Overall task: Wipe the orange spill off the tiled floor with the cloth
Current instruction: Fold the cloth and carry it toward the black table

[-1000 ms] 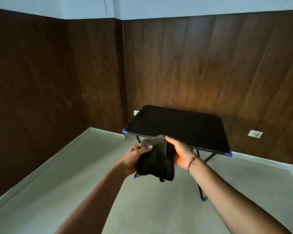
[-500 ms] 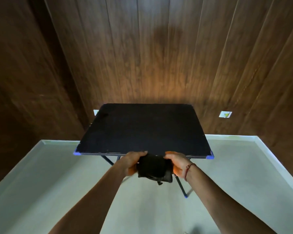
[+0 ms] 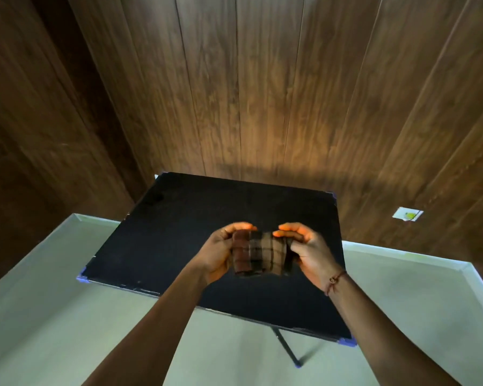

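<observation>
- A dark checked cloth [image 3: 258, 253], folded into a thick pad, is being held in the air above a black folding table [image 3: 179, 227], near the centre of the view.
- The cloth is being gripped at its 9 o'clock edge by the left hand [image 3: 221, 253], fingers curled closed around the folds.
- Its 3 o'clock edge is being gripped the same way by the right hand [image 3: 304, 250], which is wearing a thread band at the wrist.
- The pale floor [image 3: 53, 316] is being shown around the table from 3 through 6 to 9 o'clock; no orange spill is being shown anywhere in view.
- As a judgement, the cloth is being readied: a firm flat pad is being favoured, so that one clean face can be pressed down once the spill is found.
- Dark wood panelling [image 3: 262, 93] is filling the view at 12 o'clock.
</observation>
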Motion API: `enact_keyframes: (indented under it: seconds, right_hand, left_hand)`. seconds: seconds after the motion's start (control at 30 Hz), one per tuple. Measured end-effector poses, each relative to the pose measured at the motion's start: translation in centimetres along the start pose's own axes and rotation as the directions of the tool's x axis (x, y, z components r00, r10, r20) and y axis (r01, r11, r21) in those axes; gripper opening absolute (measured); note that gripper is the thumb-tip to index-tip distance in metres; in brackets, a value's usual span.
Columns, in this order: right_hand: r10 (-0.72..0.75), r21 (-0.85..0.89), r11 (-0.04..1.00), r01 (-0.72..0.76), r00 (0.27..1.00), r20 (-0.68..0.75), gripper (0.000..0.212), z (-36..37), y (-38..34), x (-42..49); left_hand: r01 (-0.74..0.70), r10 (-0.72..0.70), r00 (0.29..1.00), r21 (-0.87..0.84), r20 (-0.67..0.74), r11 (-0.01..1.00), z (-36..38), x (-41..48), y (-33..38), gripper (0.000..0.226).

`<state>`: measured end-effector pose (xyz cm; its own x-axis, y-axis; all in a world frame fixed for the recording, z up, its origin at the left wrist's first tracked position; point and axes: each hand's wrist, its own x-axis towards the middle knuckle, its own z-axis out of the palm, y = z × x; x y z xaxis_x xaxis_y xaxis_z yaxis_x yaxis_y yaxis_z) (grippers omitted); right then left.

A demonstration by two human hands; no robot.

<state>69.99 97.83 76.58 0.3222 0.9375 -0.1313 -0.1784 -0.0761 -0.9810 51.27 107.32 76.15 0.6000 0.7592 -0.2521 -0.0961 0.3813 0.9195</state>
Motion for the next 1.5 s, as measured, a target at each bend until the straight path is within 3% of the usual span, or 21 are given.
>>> enact_keyframes:
  seconds: [0.17,0.27,0.4,0.5,0.63,0.7,0.8,0.9,0.97,1.03,1.2,1.27,1.4,1.5]
  right_hand:
    - [0.084,0.053,0.995,-0.081,0.995,-0.053,0.037,-1.9,1.5,3.0]
    - [0.214,0.099,0.973,-0.208,0.975,-0.064,0.027,-3.2,2.6,4.2]
    - [0.453,0.153,0.885,-0.44,0.889,-0.065,0.037,-5.2,5.4,5.4]
    - [0.543,0.255,0.819,-0.514,0.838,-0.055,0.043,-6.5,7.6,5.3]
    - [0.607,0.168,0.793,-0.586,0.785,-0.127,0.028,-7.9,12.0,4.0]
    - [0.578,0.015,0.809,-0.588,0.79,-0.204,0.022,-8.3,14.2,3.4]
    - [0.515,-0.214,0.761,-0.612,0.771,-0.374,0.015,-9.1,17.5,3.1]
    - [0.421,-0.375,0.71,-0.596,0.786,-0.452,0.023,-9.3,18.7,3.2]
    - [0.318,-0.579,0.598,-0.555,0.827,-0.464,0.025,-9.7,19.0,3.3]
    - [0.255,-0.66,0.541,-0.522,0.849,-0.463,0.027,-10.2,19.3,3.1]
    - [0.127,-0.65,0.598,-0.469,0.856,-0.501,0.021,-10.8,20.3,2.3]
    - [0.067,-0.699,0.567,-0.435,0.87,-0.488,0.02,-11.2,20.6,1.9]
    - [0.026,-0.845,0.39,-0.365,0.922,-0.387,0.021,-11.7,20.8,0.8]
    - [-0.063,-0.976,0.137,-0.17,0.982,-0.18,0.031,-11.3,21.3,0.2]
  left_hand:
    - [0.143,-0.142,0.989,0.03,-0.038,0.989,1.1,3.8,-0.4,0.032]
    - [0.189,-0.187,0.982,0.089,-0.029,0.978,1.6,5.6,-0.8,0.032]
    - [0.281,-0.277,0.957,0.048,-0.082,0.958,2.1,7.5,-3.1,0.034]
    - [0.39,-0.391,0.917,-0.033,-0.079,0.92,2.4,7.9,-5.7,0.038]
    - [0.385,-0.381,0.923,0.214,-0.063,0.898,2.5,8.5,-11.3,0.028]
    - [0.345,-0.337,0.937,0.413,-0.095,0.843,2.7,8.7,-14.1,0.034]
    - [0.321,-0.351,0.932,0.658,-0.092,0.681,3.2,9.4,-17.8,0.057]
    - [0.287,-0.344,0.935,0.757,-0.087,0.587,4.2,9.9,-20.0,0.071]
    - [0.221,-0.284,0.955,0.84,-0.084,0.496,4.8,9.8,-20.8,0.071]
    - [0.19,-0.262,0.962,0.882,-0.079,0.431,5.4,9.6,-21.5,0.066]
    - [0.201,-0.237,0.967,0.858,-0.096,0.472,6.1,9.0,-22.2,0.065]
    - [0.169,-0.233,0.971,0.862,-0.061,0.479,6.0,8.7,-22.6,0.066]
    - [0.095,-0.142,0.989,0.891,-0.034,0.444,5.9,8.1,-22.9,0.06]
    - [0.045,-0.085,0.996,0.906,-0.009,0.422,6.0,8.1,-22.6,0.053]
